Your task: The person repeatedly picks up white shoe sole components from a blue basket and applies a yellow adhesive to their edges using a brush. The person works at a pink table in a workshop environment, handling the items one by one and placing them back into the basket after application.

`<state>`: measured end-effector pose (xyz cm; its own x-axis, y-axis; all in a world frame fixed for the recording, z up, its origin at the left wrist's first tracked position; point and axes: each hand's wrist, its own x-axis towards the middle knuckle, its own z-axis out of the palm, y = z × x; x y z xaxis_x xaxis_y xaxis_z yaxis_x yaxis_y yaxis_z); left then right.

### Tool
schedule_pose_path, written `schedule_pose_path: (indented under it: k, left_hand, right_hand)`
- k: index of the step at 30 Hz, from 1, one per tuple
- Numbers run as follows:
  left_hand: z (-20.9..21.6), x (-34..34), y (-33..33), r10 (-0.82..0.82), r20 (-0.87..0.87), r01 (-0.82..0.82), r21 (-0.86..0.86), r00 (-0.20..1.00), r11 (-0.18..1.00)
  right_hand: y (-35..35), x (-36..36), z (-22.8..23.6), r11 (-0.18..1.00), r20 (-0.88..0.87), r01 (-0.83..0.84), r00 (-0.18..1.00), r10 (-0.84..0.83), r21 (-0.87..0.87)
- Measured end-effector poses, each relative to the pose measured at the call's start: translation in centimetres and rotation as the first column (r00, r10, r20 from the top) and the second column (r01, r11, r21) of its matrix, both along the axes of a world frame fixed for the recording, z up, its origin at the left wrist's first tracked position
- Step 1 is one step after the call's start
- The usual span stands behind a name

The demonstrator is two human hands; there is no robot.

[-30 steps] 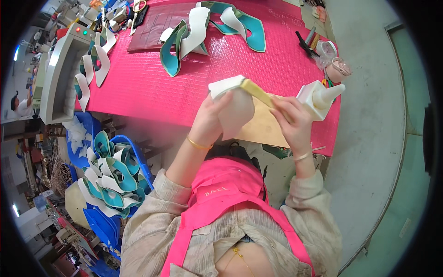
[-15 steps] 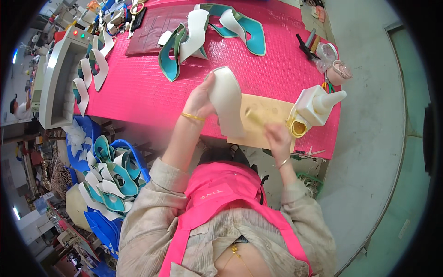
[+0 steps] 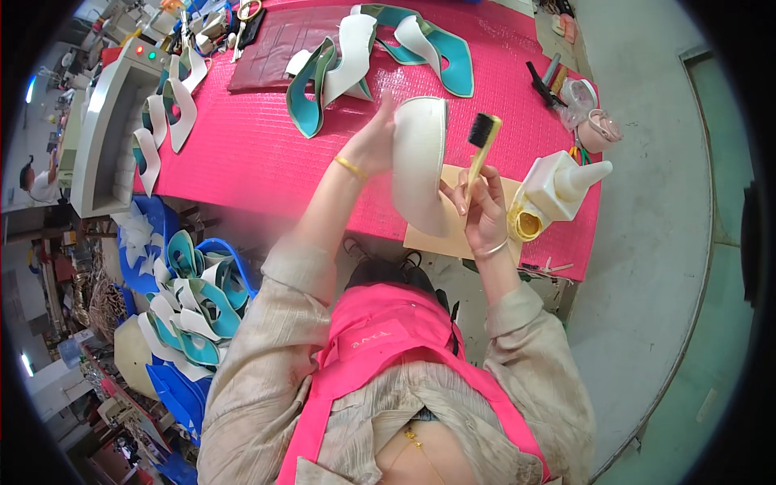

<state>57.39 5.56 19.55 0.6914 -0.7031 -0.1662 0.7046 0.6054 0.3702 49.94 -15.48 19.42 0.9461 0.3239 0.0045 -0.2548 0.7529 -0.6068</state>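
A white curved shoe upper piece [image 3: 420,153] hangs upright over the pink table. My left hand [image 3: 373,141] grips it from its left edge, with some fingers hidden behind it. My right hand [image 3: 483,212] is closed around the yellow handle of a small brush [image 3: 480,149], whose black bristles point up and left. The right fingertips are close to the piece's right edge; whether they touch it I cannot tell. Just right of that hand stands a white bottle [image 3: 558,187] with a cone-shaped tip and a yellow-smeared opening. A tan board [image 3: 440,241] lies under the hands.
More white and teal uppers [image 3: 347,61] lie on the pink table [image 3: 259,153] farther back. A grey machine [image 3: 109,129] with uppers beside it stands left. Blue baskets [image 3: 230,250] hold uppers below. Tools, a tape roll and a pink cup [image 3: 596,133] sit at the right edge.
The brush has risen from low over the tan board and now points upward, near the upper piece. My left hand has shifted slightly right and turned the piece more upright.
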Motion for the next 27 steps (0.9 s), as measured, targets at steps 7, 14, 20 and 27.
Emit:
schedule_pose_path:
  k: [7, 14, 20, 27]
  left_hand:
    - [0.9, -14.2, -3.9, 0.353, 0.056, -0.344, 0.419, 0.934, 0.841]
    - [1.4, -17.6, -6.2, 0.5, -0.218, -0.441, 0.271, 0.838, 0.856]
    - [3.0, -16.7, -3.4, 0.568, 0.151, -0.556, 0.51, 0.809, 0.656]
    - [5.2, -15.2, 0.7, 0.581, 0.04, -0.526, 0.479, 0.813, 0.703]
  right_hand:
    - [1.4, -1.2, 0.1, 0.978, -0.263, 0.158, 0.958, -0.117, 0.138]
    - [2.7, -2.6, 0.4, 0.973, -0.314, 0.148, 0.945, -0.087, 0.178]
    - [-0.4, -1.7, 3.6, 0.602, 0.325, 0.17, 0.933, 0.158, -0.78]
    - [-1.4, -2.1, 4.6, 0.213, 0.581, 0.62, 0.483, 0.655, -0.755]
